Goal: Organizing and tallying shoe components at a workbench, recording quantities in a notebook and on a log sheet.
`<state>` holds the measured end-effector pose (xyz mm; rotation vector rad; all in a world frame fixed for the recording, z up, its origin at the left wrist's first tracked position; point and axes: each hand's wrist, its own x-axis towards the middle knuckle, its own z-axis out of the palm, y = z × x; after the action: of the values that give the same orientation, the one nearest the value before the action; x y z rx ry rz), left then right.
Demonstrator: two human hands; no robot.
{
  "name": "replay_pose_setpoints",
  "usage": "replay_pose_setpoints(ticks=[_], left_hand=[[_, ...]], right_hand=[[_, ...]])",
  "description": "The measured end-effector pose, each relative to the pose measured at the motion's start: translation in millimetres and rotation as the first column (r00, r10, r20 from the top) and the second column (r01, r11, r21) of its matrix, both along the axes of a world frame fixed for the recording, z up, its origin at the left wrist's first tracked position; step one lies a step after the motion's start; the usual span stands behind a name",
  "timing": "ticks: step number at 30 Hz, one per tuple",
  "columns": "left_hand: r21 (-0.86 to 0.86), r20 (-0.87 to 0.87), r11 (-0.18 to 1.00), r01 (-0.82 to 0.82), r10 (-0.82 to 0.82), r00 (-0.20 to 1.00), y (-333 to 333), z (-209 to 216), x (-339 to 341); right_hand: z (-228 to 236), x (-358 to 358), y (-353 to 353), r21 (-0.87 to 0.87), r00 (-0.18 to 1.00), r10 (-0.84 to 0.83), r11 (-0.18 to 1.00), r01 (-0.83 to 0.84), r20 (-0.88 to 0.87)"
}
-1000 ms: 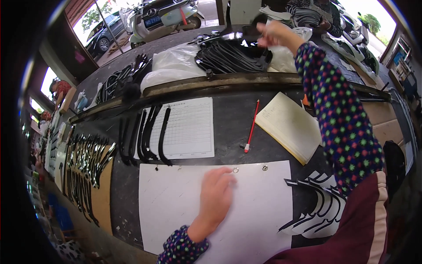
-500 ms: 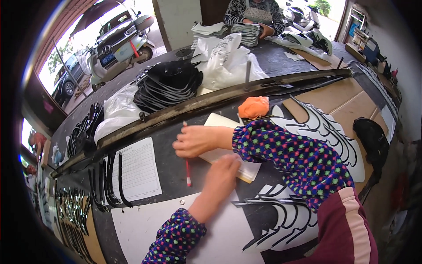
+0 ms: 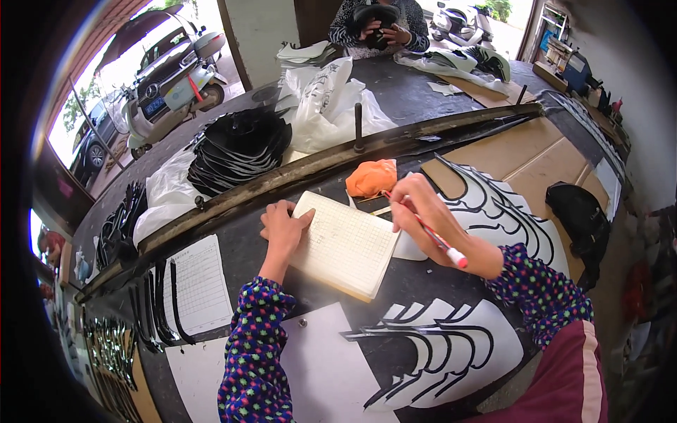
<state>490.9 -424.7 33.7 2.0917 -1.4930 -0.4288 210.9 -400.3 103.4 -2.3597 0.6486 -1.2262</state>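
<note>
A notebook [image 3: 345, 243] lies open on the dark table, its gridded page bearing a few faint marks. My left hand [image 3: 283, 229] rests at its left edge, thumb on the page and fingers apart on the tabletop side. Over the notebook's right edge, my right hand [image 3: 437, 225] grips a red pencil [image 3: 431, 234]. The pencil's white end points down toward my wrist; its tip is hidden by my fingers. Just behind the notebook sits a crumpled orange cloth-like bundle [image 3: 371, 178].
Curved white pieces with black edging [image 3: 441, 345] lie at front right, more [image 3: 493, 204] on cardboard behind. A printed form [image 3: 197, 285] with black strips lies left. A long raised bar [image 3: 317, 158] crosses the table. Beyond it are black stacked pieces [image 3: 240, 148] and a person [image 3: 381, 28].
My right hand picked up the pencil from the table and moved right. My left hand shifted to the notebook's left edge. The notebook's gridded page now shows. The person opposite has raised something black.
</note>
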Motion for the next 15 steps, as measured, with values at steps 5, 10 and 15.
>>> replay_pose_setpoints(ticks=[5, 10, 15], left_hand=[[-0.037, -0.422, 0.999, -0.002, -0.014, 0.907, 14, 16, 17], [-0.155, -0.437, 0.985, 0.073, -0.134, 0.890, 36, 54, 10], [-0.399, -0.555, 0.906, 0.140, -0.360, 0.750, 71, 87, 18]], right_hand=[[24, -21, 39, 0.053, 0.986, -0.133, 0.989, 0.139, -0.105], [47, -20, 65, 0.015, 0.970, -0.216, 0.976, 0.218, -0.109], [60, -10, 102, -0.064, 0.969, -0.239, 0.970, 0.236, -0.056]])
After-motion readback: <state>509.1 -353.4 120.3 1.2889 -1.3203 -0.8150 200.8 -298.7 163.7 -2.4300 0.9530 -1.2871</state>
